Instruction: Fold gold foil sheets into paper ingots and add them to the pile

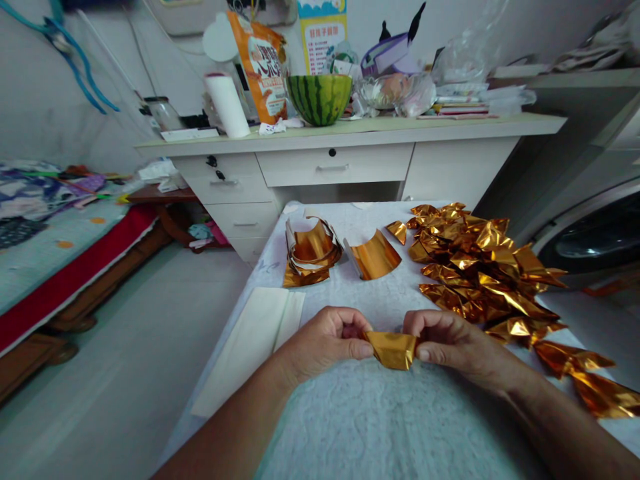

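A small folded piece of gold foil paper (394,349) is held between my two hands near the middle of the cloth-covered table. My left hand (337,337) pinches its left end, and my right hand (445,340) pinches its right end. Beyond them lie a curved gold sheet (375,255) and a curled stack of gold sheets (311,250). On the right side spreads a heap of folded gold foil pieces (480,260), with a single small one (397,232) at its far left edge.
White paper sheets (250,340) lie at the table's left side. Behind stands a white desk (340,163) bearing a watermelon half (320,99), a paper roll (227,105) and an orange pouch (260,70). A bed (65,260) is at left, a washing machine (595,220) at right.
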`<action>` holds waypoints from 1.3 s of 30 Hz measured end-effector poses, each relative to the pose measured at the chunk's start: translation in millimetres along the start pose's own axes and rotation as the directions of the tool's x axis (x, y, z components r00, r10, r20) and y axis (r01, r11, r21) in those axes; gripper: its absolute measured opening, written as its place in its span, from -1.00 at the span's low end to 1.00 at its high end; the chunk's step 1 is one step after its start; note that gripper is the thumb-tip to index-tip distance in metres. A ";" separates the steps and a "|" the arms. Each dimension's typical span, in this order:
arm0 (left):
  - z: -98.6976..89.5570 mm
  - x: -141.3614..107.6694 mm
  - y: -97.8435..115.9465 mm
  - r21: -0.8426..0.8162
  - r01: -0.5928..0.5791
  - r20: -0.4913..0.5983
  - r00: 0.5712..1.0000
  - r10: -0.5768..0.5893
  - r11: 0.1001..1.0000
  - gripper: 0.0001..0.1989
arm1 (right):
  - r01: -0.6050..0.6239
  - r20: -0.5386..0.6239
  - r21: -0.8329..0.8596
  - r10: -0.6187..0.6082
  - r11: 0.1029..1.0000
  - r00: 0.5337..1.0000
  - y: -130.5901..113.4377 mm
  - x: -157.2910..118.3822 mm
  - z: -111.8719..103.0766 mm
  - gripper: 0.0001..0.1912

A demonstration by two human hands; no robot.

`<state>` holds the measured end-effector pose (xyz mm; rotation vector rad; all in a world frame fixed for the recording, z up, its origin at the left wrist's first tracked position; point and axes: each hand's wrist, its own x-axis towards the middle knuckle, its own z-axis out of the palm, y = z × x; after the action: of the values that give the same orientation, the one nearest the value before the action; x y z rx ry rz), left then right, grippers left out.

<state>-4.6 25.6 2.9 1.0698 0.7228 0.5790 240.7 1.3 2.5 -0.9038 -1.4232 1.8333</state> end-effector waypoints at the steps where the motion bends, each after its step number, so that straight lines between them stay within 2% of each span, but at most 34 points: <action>1: 0.1 0.0 -0.2 0.006 0.000 0.001 1.000 0.000 1.000 -0.64 | -0.002 0.008 0.000 0.002 1.000 1.000 -0.3 0.2 0.5 -0.72; 10: -0.3 0.5 -2.4 0.061 -0.014 -0.003 1.000 0.014 0.998 -0.68 | 0.001 -0.007 -0.044 -0.001 0.999 1.000 -1.2 0.6 3.3 -0.74; 12: 0.4 0.6 -0.9 0.095 -0.046 -0.021 0.999 0.048 0.994 -0.72 | -0.007 -0.019 -0.085 0.005 0.996 1.000 -3.0 1.2 3.2 -0.72; 14: 2.0 0.4 1.1 0.215 -0.130 -0.048 0.988 0.144 0.968 -0.80 | -0.017 -0.048 -0.134 0.010 0.991 0.999 -5.6 1.4 3.0 -0.69; 17: 5.8 -0.3 2.9 0.509 -0.267 -0.054 0.939 0.340 0.818 -0.93 | -0.008 -0.098 -0.218 -0.013 0.976 0.995 -8.2 0.9 3.9 -0.66; 19: 8.4 -0.9 2.4 0.659 -0.294 -0.035 0.907 0.419 0.692 -0.87 | 0.004 -0.128 -0.272 -0.040 0.962 0.991 -7.0 0.8 5.6 -0.66; 22: 10.7 -1.5 -0.2 0.779 -0.298 -0.018 0.869 0.495 0.551 -0.82 | 0.004 -0.209 -0.297 -0.069 0.955 0.976 0.0 2.3 8.0 -0.69; 25: 11.9 -2.3 -1.7 0.827 -0.307 0.012 0.847 0.531 0.471 -0.81 | -0.022 -0.253 -0.328 -0.065 0.944 0.965 8.1 5.2 8.1 -0.68; 27: 13.2 -3.4 -1.0 0.828 -0.311 0.027 0.854 0.520 0.467 -0.85 | -0.022 -0.271 -0.388 -0.091 0.921 0.958 11.6 7.0 7.2 -0.68; 29: 15.2 -4.5 0.1 0.814 -0.299 0.020 0.871 0.490 0.498 -0.92 | -0.020 -0.304 -0.467 -0.139 0.884 0.943 13.0 8.0 7.0 -0.68; 32: 17.9 -4.8 0.2 0.801 -0.214 -0.059 0.901 0.430 0.559 -0.86 | -0.032 -0.342 -0.579 -0.207 0.814 0.917 12.1 8.6 10.0 -0.77; 35: 18.6 -2.7 -2.5 0.816 -0.107 -0.157 0.905 0.396 0.568 -0.87 | -0.034 -0.338 -0.664 -0.259 0.747 0.905 9.2 8.7 15.8 -0.82; 37: 18.5 -0.6 -4.3 0.820 -0.077 -0.181 0.906 0.384 0.568 -0.95 | -0.034 -0.325 -0.704 -0.280 0.709 0.903 7.5 8.9 19.2 -0.83; 39: 18.6 1.0 -4.9 0.818 -0.066 -0.188 0.908 0.375 0.572 -0.93 | -0.035 -0.315 -0.726 -0.286 0.687 0.905 6.5 9.2 21.6 -0.85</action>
<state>10.6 13.9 3.7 1.9718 1.2336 0.6863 217.2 -4.1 -1.2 -1.4191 -1.8837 0.8448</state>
